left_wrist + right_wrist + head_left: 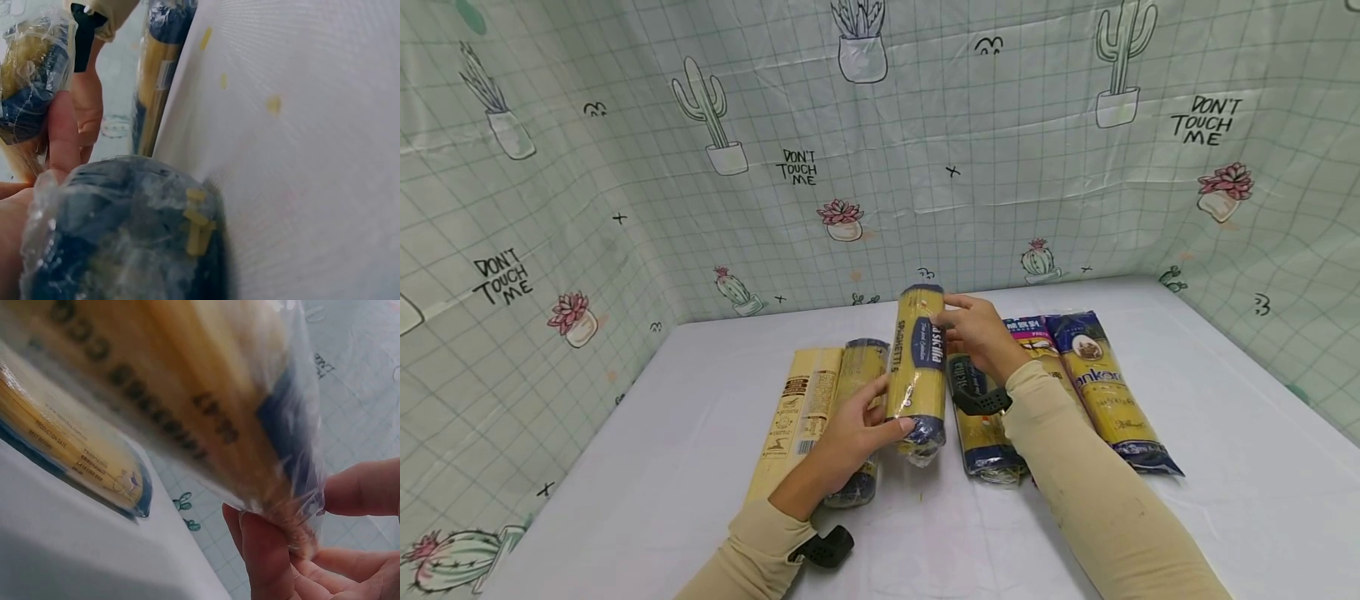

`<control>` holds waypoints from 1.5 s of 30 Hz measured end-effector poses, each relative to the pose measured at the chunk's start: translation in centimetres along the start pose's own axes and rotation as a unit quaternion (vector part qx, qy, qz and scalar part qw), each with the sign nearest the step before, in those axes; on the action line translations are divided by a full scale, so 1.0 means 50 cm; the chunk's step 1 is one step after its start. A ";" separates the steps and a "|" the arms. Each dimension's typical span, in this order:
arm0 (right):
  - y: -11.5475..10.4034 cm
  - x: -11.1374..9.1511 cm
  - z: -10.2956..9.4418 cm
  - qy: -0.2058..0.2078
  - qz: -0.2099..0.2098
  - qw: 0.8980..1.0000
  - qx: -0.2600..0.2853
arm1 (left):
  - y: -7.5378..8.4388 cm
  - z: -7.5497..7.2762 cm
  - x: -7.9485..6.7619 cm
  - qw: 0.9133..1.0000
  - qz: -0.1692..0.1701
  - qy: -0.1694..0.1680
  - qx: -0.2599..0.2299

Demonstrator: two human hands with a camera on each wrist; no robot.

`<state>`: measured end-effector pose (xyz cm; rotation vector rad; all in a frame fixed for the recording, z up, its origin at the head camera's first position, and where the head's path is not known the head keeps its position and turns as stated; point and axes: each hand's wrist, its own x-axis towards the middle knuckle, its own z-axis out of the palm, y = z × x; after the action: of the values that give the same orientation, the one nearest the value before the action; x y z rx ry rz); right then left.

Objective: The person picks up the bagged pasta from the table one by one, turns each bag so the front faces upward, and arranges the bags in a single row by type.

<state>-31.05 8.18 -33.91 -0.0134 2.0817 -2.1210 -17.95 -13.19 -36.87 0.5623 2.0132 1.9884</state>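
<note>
Both hands hold a clear-wrapped pack of spaghetti (917,375) with dark blue ends, tilted above the white table. My left hand (848,429) grips its lower end, the thumb lying across the blue band. Around the upper right side, my right hand (981,333) has its fingers; the right wrist view shows them pinching the gathered film at the end of the pack (187,381). Just below the left hand lies a second blue-ended spaghetti pack (861,362), whose wrapped end (125,219) fills the lower left wrist view.
A cream pack with brown print (793,408) lies at the far left of the row. Right of the held pack lie another blue-ended pack (988,437), a pink-and-blue-topped pack (1032,333) and a blue-and-yellow pack (1108,400). Small yellow bits (274,104) dot the table. A printed curtain (910,167) stands behind.
</note>
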 end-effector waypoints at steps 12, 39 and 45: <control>0.004 0.000 -0.007 -0.007 0.021 1.000 -0.019 | -0.006 0.004 0.000 1.000 -0.002 -0.011 -0.003; 0.029 0.014 -0.011 -0.037 0.046 0.994 -0.096 | -0.014 0.011 0.010 0.995 -0.060 0.010 0.081; 0.032 0.011 -0.013 -0.043 0.039 0.993 -0.100 | -0.007 0.013 0.011 0.992 -0.069 -0.001 0.104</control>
<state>-31.51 8.72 -35.58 -0.0457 2.1967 -1.8269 -18.18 -12.36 -37.19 0.4529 2.2101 1.7120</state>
